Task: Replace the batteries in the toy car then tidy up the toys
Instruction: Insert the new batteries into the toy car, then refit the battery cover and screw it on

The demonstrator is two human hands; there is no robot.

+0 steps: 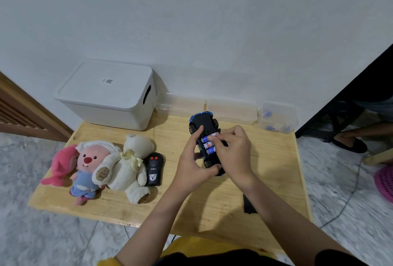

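The blue and black toy car (202, 123) lies upside down over the wooden table (265, 159), its battery bay open with blue-and-white batteries (209, 147) inside. My left hand (192, 160) grips the car's left side and near end. My right hand (232, 150) rests on the car's right side, its fingertips pressing on the topmost battery. A black battery cover (248, 204) lies on the table beside my right forearm. The black remote control (154, 169) lies left of the car.
Three plush toys lie at the table's left: a pink one (61, 165), a pink-faced one in blue (87, 170) and a cream bear (131, 165). A lidded white storage box (106, 93) stands at the back left. Clear plastic containers (278, 119), one holding batteries, line the wall.
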